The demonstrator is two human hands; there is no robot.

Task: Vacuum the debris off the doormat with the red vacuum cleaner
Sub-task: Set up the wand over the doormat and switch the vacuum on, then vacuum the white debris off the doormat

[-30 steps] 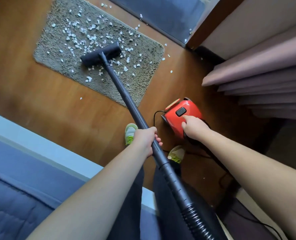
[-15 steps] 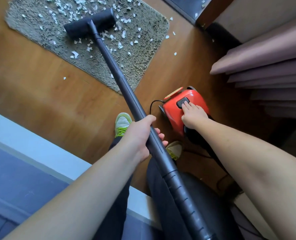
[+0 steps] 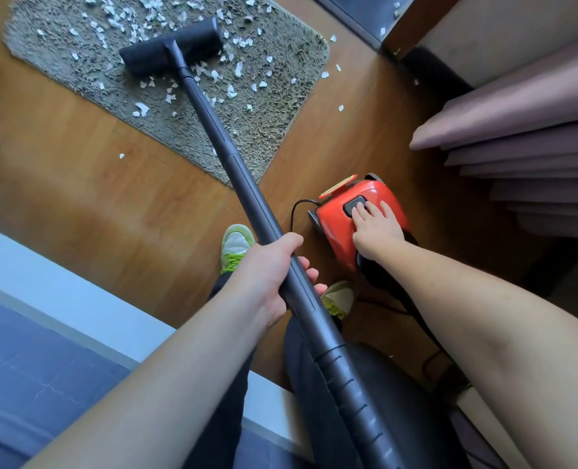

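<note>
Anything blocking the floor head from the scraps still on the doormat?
Nothing visible. The floor head already sits on the doormat, with white scraps lying loose all around it. The left hand grips the wand; the right hand rests on the red vacuum cleaner, fingers on its black button.
</note>
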